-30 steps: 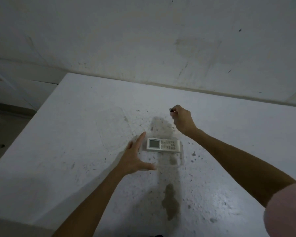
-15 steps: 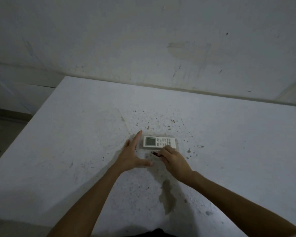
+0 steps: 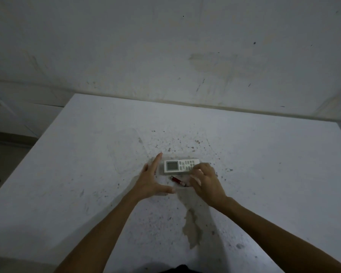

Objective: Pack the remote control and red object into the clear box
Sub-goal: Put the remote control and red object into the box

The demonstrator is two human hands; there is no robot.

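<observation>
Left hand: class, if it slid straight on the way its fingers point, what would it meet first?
Probably nothing: the left hand points away beside the remote control, over bare table towards the wall. Depth is unclear.

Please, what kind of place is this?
Probably a bare, dim indoor room, perhaps storage or a workshop. A stained white table with chipped paint stands against a scuffed, marked plain wall. Only a remote control suggests a home.
</observation>
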